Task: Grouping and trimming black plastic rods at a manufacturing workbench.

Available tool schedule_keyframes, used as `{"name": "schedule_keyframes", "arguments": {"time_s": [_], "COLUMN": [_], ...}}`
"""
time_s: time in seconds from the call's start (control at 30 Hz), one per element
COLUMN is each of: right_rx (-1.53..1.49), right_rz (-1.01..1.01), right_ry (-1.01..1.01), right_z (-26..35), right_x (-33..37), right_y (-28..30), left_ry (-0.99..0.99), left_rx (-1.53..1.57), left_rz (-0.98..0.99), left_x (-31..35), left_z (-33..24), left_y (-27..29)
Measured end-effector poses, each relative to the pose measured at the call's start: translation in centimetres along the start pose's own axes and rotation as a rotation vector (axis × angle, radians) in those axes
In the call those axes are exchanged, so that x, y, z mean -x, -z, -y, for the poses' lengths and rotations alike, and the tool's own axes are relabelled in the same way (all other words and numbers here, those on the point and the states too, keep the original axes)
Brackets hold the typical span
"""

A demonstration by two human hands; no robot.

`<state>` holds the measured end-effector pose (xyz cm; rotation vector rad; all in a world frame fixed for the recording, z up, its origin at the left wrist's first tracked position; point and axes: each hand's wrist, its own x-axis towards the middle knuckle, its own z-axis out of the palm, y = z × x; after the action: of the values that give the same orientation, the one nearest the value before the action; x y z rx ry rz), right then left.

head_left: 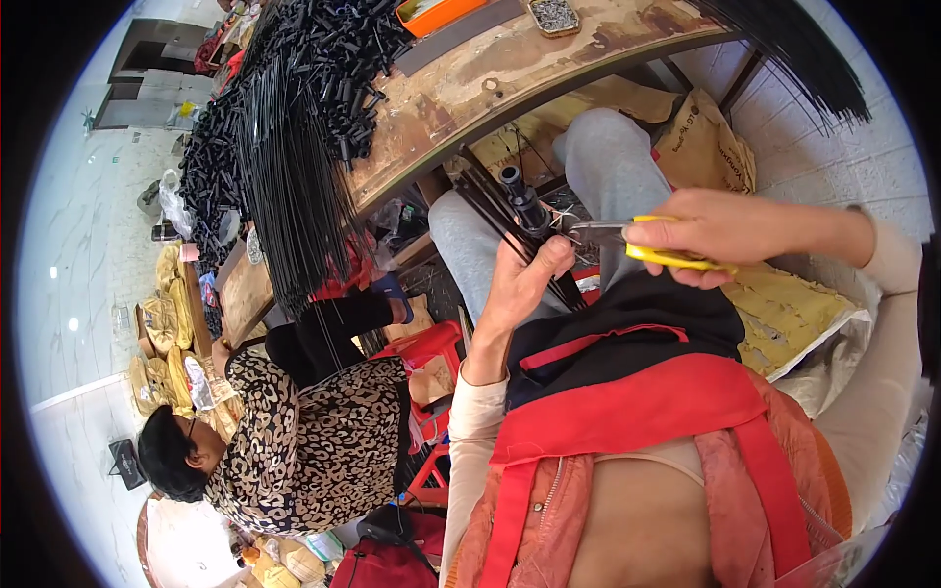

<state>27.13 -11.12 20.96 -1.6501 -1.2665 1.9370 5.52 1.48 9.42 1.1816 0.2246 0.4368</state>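
Observation:
My left hand [529, 279] is closed around a bundle of thin black rods [485, 201], held in front of my knees. A dark tubular piece [526, 201] with a round open end stands among the rods, just above my left fingers. My right hand [701, 235] grips scissors with yellow handles [676, 258]. Their metal blades point left and reach to the tubular piece, beside my left thumb. Some thin pale strands show at the blade tips; whether the blades touch them I cannot tell.
A worn wooden table [441, 108] carries a heap of black tubular parts [338, 69], long black rods [284, 186], an orange tray [441, 15] and a small box of metal bits [555, 17]. To my left another person [304, 431] sits by a red stool [431, 353]. Paper sacks [706, 147] lie right.

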Motion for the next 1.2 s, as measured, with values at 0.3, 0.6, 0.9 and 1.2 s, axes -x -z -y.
{"name": "schedule_keyframes", "arguments": {"time_s": [0.3,0.6,0.9,1.2], "right_rx": [0.210,0.874,0.970,1.003], "right_rz": [0.004,-0.663,-0.810,-0.879], "right_ry": [-0.004,0.480,0.600,0.621], "right_z": [-0.2,-1.8,-2.7,-3.5], "right_x": [-3.1,-4.5,-5.0,-5.0], "right_y": [-0.2,-1.8,-1.3,-1.3], "left_ry": [-0.048,-0.124,-0.076,-0.110], "left_rx": [-0.011,0.088,0.125,0.102], "left_rz": [-0.140,-0.160,-0.173,-0.192], "left_x": [0.7,1.2,0.8,0.6], "left_z": [-0.5,-0.6,-0.7,-0.6], "left_y": [0.1,0.9,0.0,-0.2]}}
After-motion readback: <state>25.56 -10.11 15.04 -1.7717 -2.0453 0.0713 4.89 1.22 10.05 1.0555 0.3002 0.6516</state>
